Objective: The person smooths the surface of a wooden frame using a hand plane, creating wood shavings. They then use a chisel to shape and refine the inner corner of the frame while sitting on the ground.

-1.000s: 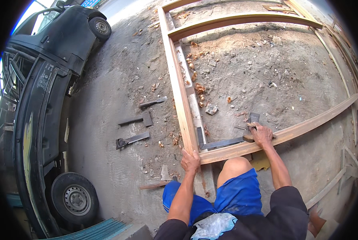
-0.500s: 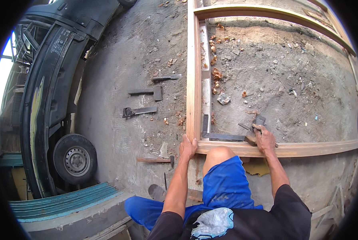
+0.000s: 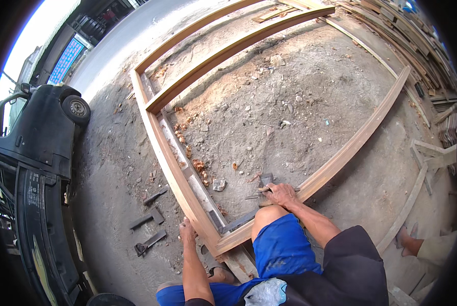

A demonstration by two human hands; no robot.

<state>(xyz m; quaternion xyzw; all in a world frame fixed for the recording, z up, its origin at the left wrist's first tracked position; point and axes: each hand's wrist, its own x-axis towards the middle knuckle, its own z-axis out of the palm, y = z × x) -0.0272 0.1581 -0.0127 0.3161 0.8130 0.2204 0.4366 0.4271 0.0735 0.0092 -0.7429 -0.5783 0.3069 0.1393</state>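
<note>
A large wooden frame (image 3: 216,224) lies before me, its near corner by my left knee. My left hand (image 3: 187,232) is at the outer edge of its left beam, fingers curled against the wood just beyond the corner. My right hand (image 3: 283,195) is closed over the near beam, right of my knee; what it grips is mostly hidden. A dark grey block-like piece (image 3: 265,178) and a thin dark rod (image 3: 251,197) show beside its fingers. Inside the corner, a dark metal L-shaped square (image 3: 238,222) lies along the near beam.
Left of the frame lie a hammer (image 3: 148,218), a chisel-like tool (image 3: 155,196) and another flat-bladed tool (image 3: 150,243). A dark pickup (image 3: 40,132) stands at left. Stacked boards (image 3: 407,41) lie far right, with another person's foot (image 3: 409,241) below. Shavings (image 3: 199,166) litter the ground.
My view has swung, so the frame appears slanted and more of its far end shows. My left hand has shifted from the corner onto the left beam's outer edge. The right hand stays by the near beam.
</note>
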